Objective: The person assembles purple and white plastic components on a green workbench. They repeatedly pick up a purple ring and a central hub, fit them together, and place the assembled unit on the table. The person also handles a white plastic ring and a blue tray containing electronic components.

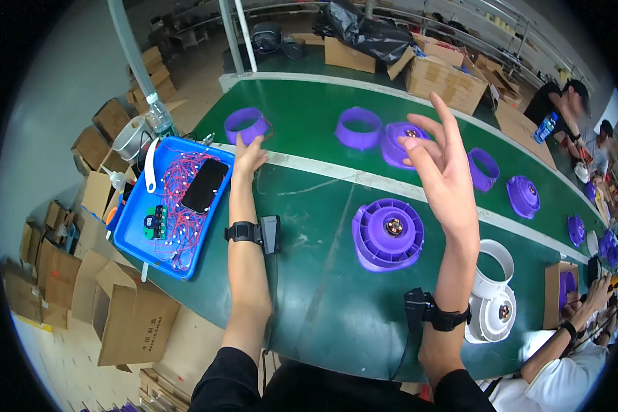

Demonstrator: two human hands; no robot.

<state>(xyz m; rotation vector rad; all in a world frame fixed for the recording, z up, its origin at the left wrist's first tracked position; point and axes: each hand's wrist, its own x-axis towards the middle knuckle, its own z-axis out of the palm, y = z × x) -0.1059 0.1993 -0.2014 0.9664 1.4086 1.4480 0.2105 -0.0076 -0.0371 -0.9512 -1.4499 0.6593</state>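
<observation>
the left hand (250, 161) was extended over the white rail (356, 179) to the belt (299, 103). its fingers met the near side of a purple ring (248, 129), which stood on the belt; whether they gripped it could not be told. the right hand (450, 184) was raised, fingers released and spread, holding nothing; in view it partly covered a purple housing (391, 148) on the belt. a second ring (358, 139) stood just left of that housing.

a larger-looking housing (388, 237) rested on the tabletop (316, 275) between the forearms, hub facing up. beside the right forearm, a white ring (485, 283) was positioned next to a white housing (489, 323). at the tabletop's left end, a blue tray (135, 214) contained wires (184, 232), a green circuit board (155, 222) and a black phone (204, 187), which lay on the wires.
</observation>
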